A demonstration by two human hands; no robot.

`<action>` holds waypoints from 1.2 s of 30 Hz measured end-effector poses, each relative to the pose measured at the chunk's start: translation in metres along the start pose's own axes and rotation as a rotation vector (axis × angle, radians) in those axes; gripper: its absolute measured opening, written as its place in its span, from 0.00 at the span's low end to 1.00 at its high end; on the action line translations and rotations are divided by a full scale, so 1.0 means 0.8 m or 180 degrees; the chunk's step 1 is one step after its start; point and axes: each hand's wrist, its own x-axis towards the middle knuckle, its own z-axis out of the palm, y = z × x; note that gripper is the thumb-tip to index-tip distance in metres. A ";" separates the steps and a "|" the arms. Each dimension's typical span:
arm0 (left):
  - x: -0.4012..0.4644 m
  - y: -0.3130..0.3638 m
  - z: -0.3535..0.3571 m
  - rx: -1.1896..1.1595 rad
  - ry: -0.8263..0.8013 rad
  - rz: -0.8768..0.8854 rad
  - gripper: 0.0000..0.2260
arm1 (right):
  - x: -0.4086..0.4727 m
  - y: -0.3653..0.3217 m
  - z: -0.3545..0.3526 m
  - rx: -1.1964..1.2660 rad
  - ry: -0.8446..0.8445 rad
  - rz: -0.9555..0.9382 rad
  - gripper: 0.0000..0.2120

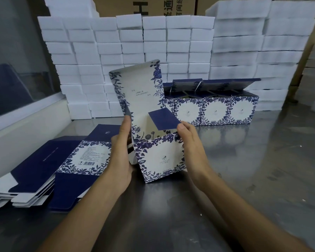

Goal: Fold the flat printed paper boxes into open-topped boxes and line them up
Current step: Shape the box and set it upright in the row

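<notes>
A blue-and-white floral printed box (pixel 160 157) stands on the steel table in front of me, its lid panel raised upright and a dark blue side flap sticking out on the right. My left hand (pixel 121 151) grips the box's left side, fingers reaching up along the lid edge. On the right side rests my right hand (pixel 188 142), thumb on the blue flap. A row of folded open boxes (pixel 215 110) stands behind, lids tilted back. To the left lies a stack of flat boxes (pixel 49 168).
White foam blocks (pixel 127 50) are piled in a wall along the back of the steel table (pixel 262 170), with brown cartons above them. A white ledge and a glass pane run along the left side.
</notes>
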 end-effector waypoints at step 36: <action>0.019 -0.015 -0.020 0.1291 0.0395 0.0610 0.17 | -0.006 -0.012 -0.011 -0.1125 0.0486 -0.1316 0.26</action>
